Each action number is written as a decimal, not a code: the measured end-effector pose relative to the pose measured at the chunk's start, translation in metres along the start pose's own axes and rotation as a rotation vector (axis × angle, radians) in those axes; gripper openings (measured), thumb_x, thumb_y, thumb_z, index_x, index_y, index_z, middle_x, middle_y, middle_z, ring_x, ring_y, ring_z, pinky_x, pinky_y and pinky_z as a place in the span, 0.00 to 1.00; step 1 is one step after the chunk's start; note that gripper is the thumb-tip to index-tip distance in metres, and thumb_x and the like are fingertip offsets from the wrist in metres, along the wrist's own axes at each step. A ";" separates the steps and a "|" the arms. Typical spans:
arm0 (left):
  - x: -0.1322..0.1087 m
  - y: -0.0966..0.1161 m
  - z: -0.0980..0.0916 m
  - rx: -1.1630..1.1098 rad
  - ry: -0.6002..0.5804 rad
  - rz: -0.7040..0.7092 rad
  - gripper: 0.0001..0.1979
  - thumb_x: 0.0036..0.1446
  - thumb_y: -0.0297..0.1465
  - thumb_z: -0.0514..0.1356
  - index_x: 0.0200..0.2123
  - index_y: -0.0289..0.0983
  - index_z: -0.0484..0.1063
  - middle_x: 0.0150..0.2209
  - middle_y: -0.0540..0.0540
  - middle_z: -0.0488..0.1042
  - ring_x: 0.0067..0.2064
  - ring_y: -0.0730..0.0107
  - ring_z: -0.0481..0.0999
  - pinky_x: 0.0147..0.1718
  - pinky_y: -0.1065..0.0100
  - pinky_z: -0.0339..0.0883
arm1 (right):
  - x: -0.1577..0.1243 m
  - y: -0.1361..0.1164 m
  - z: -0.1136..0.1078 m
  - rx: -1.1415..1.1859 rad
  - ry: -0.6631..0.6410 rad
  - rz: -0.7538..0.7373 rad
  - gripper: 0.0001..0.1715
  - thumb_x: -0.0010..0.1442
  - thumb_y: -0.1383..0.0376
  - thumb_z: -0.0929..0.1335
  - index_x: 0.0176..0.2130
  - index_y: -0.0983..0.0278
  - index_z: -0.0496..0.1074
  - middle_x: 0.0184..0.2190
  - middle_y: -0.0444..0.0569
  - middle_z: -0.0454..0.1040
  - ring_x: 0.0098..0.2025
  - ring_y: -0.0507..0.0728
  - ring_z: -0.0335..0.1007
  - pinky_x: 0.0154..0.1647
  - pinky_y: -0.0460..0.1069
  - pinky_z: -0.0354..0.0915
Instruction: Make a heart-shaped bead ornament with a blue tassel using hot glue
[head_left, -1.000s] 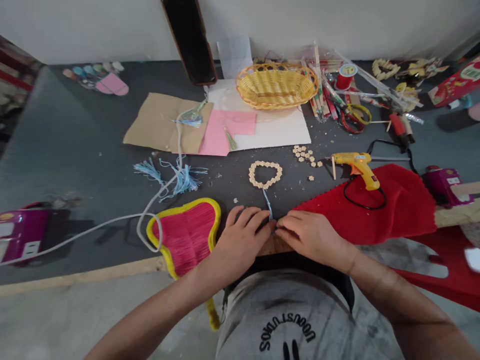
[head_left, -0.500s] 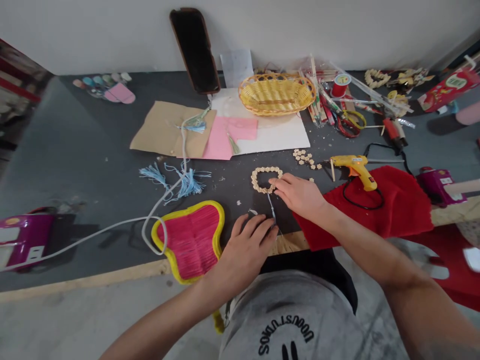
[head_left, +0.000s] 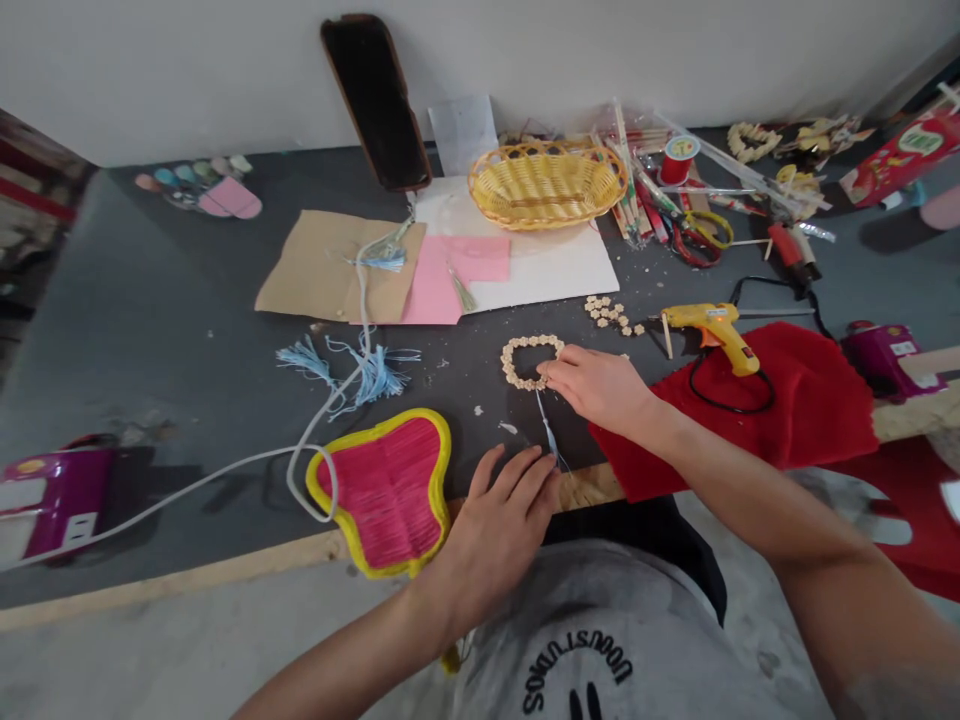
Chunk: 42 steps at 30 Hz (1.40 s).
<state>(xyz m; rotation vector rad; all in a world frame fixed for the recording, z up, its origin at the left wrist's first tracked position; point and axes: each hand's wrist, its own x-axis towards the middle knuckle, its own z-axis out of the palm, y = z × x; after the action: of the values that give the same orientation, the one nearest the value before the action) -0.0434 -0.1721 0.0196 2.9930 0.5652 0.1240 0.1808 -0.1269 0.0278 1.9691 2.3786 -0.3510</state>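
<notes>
Flower ring (head_left: pixel 531 341) partly hidden, leftmost purple box (head_left: pixel 88 490) cut off

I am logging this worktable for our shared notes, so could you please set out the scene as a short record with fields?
Left hand: palm down at the near edge of the table
Right hand: fingertips on the lower right part of the heart-shaped ring
Below the ring: light blue tassel, reaching toward the left hand; contact unclear
Right of the ring: loose flower pieces, yellow glue gun, red cloth
Left side: blue tassels, pink piece with yellow edging
Back: phone, wicker basket
</notes>
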 end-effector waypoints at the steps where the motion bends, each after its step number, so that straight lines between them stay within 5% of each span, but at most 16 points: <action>1: -0.001 0.001 0.000 0.000 0.004 0.000 0.16 0.65 0.28 0.53 0.53 0.35 0.72 0.56 0.44 0.74 0.59 0.56 0.66 0.60 0.48 0.54 | 0.000 0.000 0.000 -0.003 0.002 -0.001 0.17 0.71 0.61 0.59 0.52 0.57 0.72 0.44 0.49 0.74 0.40 0.54 0.72 0.30 0.48 0.54; 9: -0.006 -0.007 -0.005 -0.095 -0.015 0.014 0.14 0.63 0.29 0.57 0.52 0.39 0.72 0.53 0.46 0.75 0.58 0.55 0.68 0.59 0.46 0.57 | -0.001 0.000 0.002 -0.002 0.027 -0.006 0.17 0.71 0.62 0.59 0.52 0.57 0.73 0.43 0.49 0.74 0.38 0.54 0.71 0.31 0.48 0.53; 16: 0.023 -0.026 -0.016 -0.078 0.024 -0.082 0.21 0.61 0.33 0.60 0.57 0.35 0.68 0.55 0.36 0.71 0.59 0.50 0.69 0.58 0.47 0.63 | 0.000 0.001 0.001 0.015 0.021 -0.003 0.16 0.70 0.61 0.59 0.51 0.57 0.73 0.42 0.48 0.74 0.40 0.54 0.71 0.30 0.48 0.53; 23: 0.033 -0.018 -0.003 0.018 -0.134 -0.120 0.31 0.61 0.45 0.59 0.60 0.30 0.67 0.62 0.33 0.66 0.65 0.47 0.63 0.64 0.48 0.58 | -0.001 0.002 0.003 0.016 0.045 -0.009 0.17 0.71 0.61 0.59 0.50 0.57 0.73 0.41 0.48 0.74 0.40 0.55 0.72 0.28 0.48 0.51; 42: 0.022 -0.006 -0.001 0.051 -0.102 -0.098 0.30 0.63 0.47 0.55 0.58 0.29 0.69 0.62 0.34 0.67 0.63 0.49 0.65 0.62 0.46 0.61 | 0.000 0.005 0.007 0.031 0.085 -0.035 0.15 0.70 0.63 0.59 0.47 0.59 0.73 0.41 0.48 0.73 0.37 0.53 0.71 0.26 0.49 0.49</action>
<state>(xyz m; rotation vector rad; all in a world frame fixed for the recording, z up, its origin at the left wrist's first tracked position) -0.0249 -0.1586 0.0216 2.9916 0.7124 -0.0503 0.1848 -0.1278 0.0198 1.9964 2.4768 -0.3126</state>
